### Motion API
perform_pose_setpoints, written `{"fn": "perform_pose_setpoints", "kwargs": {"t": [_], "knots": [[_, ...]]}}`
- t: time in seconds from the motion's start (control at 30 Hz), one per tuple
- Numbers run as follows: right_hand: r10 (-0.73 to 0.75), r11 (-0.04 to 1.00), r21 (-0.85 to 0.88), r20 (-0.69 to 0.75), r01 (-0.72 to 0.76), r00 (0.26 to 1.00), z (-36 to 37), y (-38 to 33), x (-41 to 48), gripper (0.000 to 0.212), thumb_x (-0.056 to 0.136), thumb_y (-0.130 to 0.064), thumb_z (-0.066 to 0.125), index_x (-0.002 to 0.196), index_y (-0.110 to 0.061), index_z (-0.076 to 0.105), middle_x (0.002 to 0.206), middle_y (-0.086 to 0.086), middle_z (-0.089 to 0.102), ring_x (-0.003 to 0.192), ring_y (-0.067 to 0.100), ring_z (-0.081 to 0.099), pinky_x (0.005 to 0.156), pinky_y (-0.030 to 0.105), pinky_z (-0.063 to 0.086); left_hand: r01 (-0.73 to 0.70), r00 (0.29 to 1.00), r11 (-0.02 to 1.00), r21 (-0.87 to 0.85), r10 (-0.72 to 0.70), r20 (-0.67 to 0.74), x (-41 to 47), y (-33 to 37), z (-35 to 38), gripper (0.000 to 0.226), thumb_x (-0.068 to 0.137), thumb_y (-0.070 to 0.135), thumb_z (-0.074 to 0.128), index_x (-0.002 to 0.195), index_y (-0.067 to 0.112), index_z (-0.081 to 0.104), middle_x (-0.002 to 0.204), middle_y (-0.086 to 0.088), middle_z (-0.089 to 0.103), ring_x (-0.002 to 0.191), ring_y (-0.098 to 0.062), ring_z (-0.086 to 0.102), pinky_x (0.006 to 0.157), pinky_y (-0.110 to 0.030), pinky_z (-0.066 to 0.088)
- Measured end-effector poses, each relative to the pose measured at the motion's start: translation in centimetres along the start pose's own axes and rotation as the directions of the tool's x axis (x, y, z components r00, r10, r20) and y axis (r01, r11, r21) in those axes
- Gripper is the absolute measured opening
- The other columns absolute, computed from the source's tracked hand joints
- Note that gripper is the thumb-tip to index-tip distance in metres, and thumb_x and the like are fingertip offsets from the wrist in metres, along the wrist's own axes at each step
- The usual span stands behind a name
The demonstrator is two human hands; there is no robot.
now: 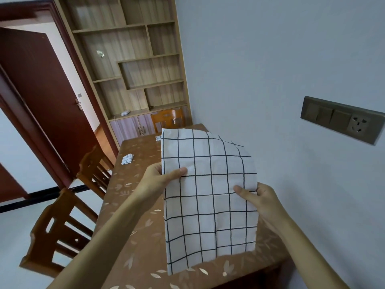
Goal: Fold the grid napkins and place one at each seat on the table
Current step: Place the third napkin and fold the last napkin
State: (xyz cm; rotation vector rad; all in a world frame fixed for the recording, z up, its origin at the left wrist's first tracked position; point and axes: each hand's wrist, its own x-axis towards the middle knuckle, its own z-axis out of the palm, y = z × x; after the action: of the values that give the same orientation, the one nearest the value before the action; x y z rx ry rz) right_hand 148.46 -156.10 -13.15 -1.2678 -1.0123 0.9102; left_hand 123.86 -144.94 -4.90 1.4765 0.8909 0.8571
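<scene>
I hold a white napkin with a black grid (208,197) up in the air above the table (137,222). My left hand (161,179) pinches its left edge, thumb on the front. On the right edge, my right hand (257,198) pinches it the same way. The cloth hangs long and narrow, its top right corner curling back. A small folded grid napkin (127,159) lies on the table's left side, halfway down. Another folded one (158,138) shows at the table's far end, partly hidden by the held cloth.
The table wears a brown cloth with leaf prints and stands against a pale wall with a switch and socket panel (341,119). Wooden chairs stand at the left side (60,230) (94,170) and the far end (167,119). A shelf unit (133,65) and open door (41,105) lie beyond.
</scene>
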Motion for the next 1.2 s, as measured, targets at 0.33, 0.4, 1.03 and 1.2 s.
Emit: {"fn": "perform_pose_setpoints", "kwargs": {"t": [0.33,0.4,1.03,1.2], "knots": [[-0.084,0.993,-0.086,-0.096,0.076,0.992,-0.9,-0.5,0.0,0.045,0.082,-0.042,0.076,0.121,-0.02,0.071,0.112,-0.007,0.076,0.111,0.014,0.068,0.106,0.047,0.049,0.057,0.984,0.948,0.312,-0.107,0.144,-1.3,-3.4,-0.2,0.029,0.088,0.004,0.073,0.116,0.006,0.067,0.105,-0.009,0.078,0.092,-0.024,0.076,0.078,-0.037,0.063],[-0.076,0.994,-0.083,-0.105,0.067,0.992,-1.4,-0.4,0.2,0.032,0.084,-0.033,0.075,0.113,-0.018,0.075,0.106,-0.005,0.077,0.105,0.014,0.071,0.103,0.046,0.052,0.054,0.988,0.962,0.266,-0.09,0.123,-1.2,-3.4,-0.3,0.027,0.091,0.005,0.069,0.118,0.005,0.069,0.106,-0.009,0.078,0.093,-0.025,0.076,0.075,-0.032,0.063],[-0.15,0.897,-0.423,-0.022,0.126,0.989,-3.0,-1.8,-0.6,0.04,0.072,-0.022,0.088,0.103,-0.042,0.073,0.113,-0.017,0.071,0.075,-0.016,0.06,0.088,0.024,0.051,-0.251,0.964,0.926,0.281,0.266,-0.017,-0.8,-3.9,-0.9,0.032,0.08,0.014,0.08,0.11,0.024,0.075,0.092,-0.026,0.071,0.091,-0.026,0.072,0.086,-0.04,0.061],[-0.29,0.795,-0.571,-0.062,0.205,0.955,-3.2,-1.0,-0.1,0.029,0.08,-0.016,0.082,0.088,-0.042,0.071,0.1,-0.007,0.061,0.091,0.013,0.062,0.08,0.022,0.05,-0.303,0.882,0.66,0.687,0.468,-0.06,-0.3,-5.0,-1.4,0.016,0.089,0.011,0.074,0.103,0.016,0.078,0.089,0.014,0.073,0.087,0.001,0.07,0.077,-0.019,0.059]]}}
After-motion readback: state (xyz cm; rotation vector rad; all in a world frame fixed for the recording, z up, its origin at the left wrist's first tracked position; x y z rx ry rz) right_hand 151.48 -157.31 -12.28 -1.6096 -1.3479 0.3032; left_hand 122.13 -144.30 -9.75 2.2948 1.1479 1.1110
